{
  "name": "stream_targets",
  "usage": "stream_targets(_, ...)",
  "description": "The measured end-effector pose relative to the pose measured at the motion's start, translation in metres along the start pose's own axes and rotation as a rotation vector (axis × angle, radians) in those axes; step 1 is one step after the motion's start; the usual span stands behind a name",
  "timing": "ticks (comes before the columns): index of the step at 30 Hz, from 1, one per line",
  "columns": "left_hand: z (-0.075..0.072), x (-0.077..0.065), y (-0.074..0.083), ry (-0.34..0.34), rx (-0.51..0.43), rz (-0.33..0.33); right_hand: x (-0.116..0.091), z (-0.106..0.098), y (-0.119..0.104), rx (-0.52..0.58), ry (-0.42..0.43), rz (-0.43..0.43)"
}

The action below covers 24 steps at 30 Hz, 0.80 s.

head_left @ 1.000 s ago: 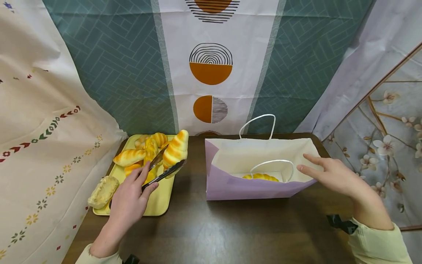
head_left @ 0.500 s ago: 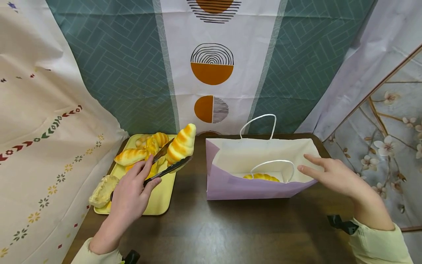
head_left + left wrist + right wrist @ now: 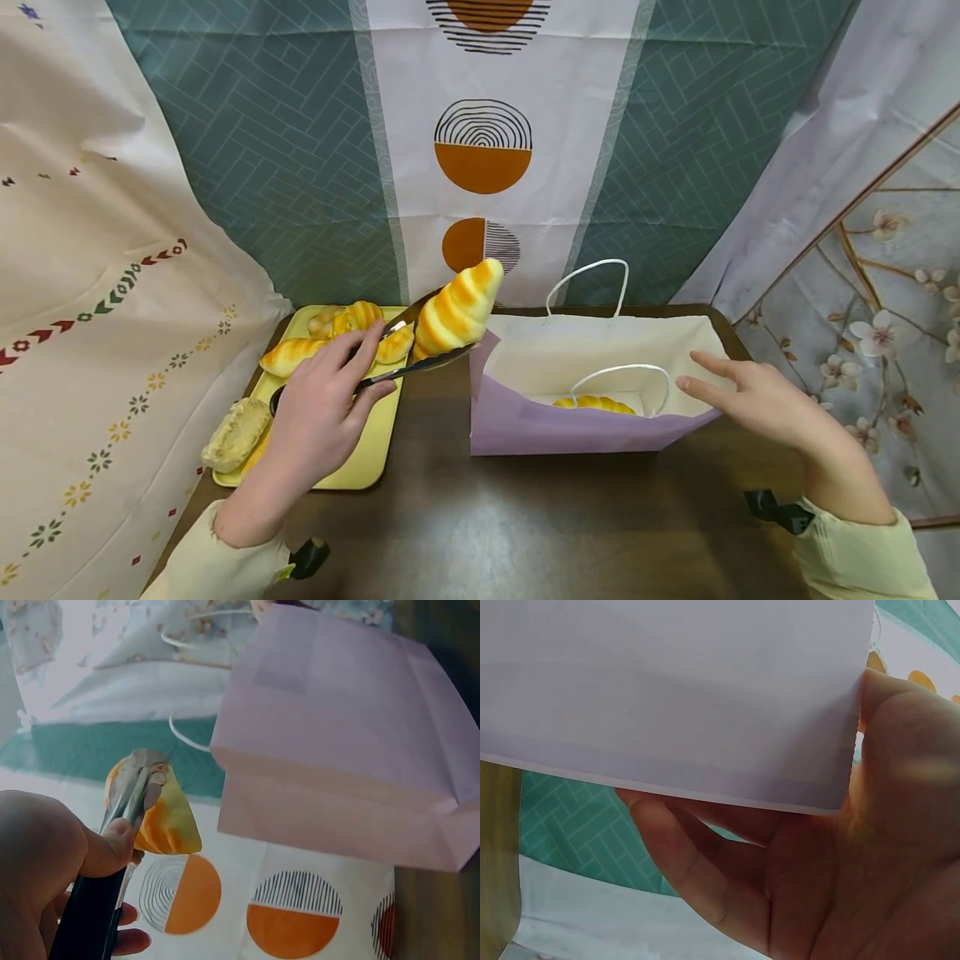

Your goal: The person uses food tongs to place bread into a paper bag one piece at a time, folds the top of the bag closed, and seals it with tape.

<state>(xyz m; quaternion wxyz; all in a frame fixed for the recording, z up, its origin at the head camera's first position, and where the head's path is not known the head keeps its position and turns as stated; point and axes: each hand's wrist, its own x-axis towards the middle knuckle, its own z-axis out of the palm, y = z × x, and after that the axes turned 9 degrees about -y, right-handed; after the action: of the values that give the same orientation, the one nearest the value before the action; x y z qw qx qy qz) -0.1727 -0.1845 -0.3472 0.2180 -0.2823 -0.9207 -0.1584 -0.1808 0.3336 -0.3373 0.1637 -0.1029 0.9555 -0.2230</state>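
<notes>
My left hand point(image 3: 318, 412) grips a pair of black-handled metal tongs point(image 3: 435, 360). Between the tongs' tips is a yellow-orange croissant point(image 3: 459, 310), held in the air near the left edge of a lilac paper bag point(image 3: 570, 432). The bag stands with its mouth open, and a ridged yellow bread point(image 3: 600, 403) is partly visible inside. At the bag's right edge, my right hand point(image 3: 776, 400) reaches over the rim with thumb and index finger spread. In the right wrist view the bag's panel point(image 3: 667, 697) hides parts of those fingers.
Left of the bag, a yellow tray point(image 3: 360, 467) bears several breads, including a hollow pale one point(image 3: 236, 435) at its left edge. A white cord handle point(image 3: 592, 263) rises from the bag's back rim. Patterned cloth hangs behind the brown table point(image 3: 465, 525).
My left hand has moved right and up, carrying the croissant in the tongs from above the tray to the bag's left edge. My right hand and the bag have stayed in place.
</notes>
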Motion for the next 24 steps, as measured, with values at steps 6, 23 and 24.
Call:
stream_targets(6,0.004,0.018,0.014,0.023,-0.023,0.067,-0.001,0.000,0.001,0.008,0.007,-0.004)
stream_targets(23,0.009,0.061,0.051,-0.015,0.049,0.200,0.000,0.001,-0.003,-0.008,-0.038,0.035)
stream_targets(24,0.008,0.065,0.053,-0.024,0.061,0.216,0.000,0.002,-0.004,-0.010,-0.039,0.038)
